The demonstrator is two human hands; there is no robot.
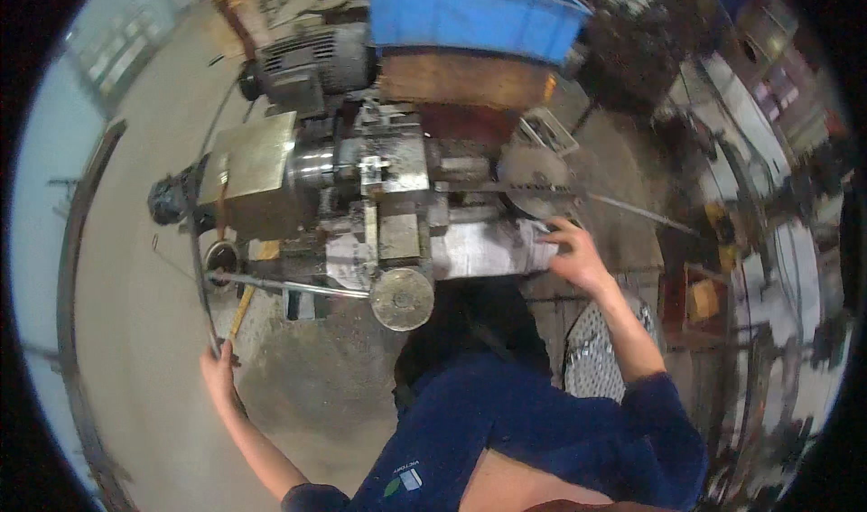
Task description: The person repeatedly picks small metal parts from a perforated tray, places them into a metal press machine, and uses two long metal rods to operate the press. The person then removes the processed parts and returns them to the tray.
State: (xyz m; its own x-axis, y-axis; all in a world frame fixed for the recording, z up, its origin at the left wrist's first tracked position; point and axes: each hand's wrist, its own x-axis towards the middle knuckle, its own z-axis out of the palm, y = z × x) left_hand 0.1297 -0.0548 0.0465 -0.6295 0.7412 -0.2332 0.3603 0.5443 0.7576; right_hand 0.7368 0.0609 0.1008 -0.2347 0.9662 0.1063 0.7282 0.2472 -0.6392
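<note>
We found the left hand (217, 367) closed around the lower end of a thin curved metal rod (197, 259), below and to the left of the lathe-like machine (379, 205). The right hand (573, 255) lay half open, fingers spread, touching the machine's grey right end beside a round disc (533, 180). A blue tub (474, 11) sat above the machine.

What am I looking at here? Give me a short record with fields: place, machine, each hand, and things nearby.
Place: workshop with a concrete floor
Machine: grey metal lathe-like machine with a round handwheel
Left hand: closed around a thin curved metal rod
Right hand: resting on the machine's right end, fingers spread
Nearby: blue plastic tub, electric motor
</note>
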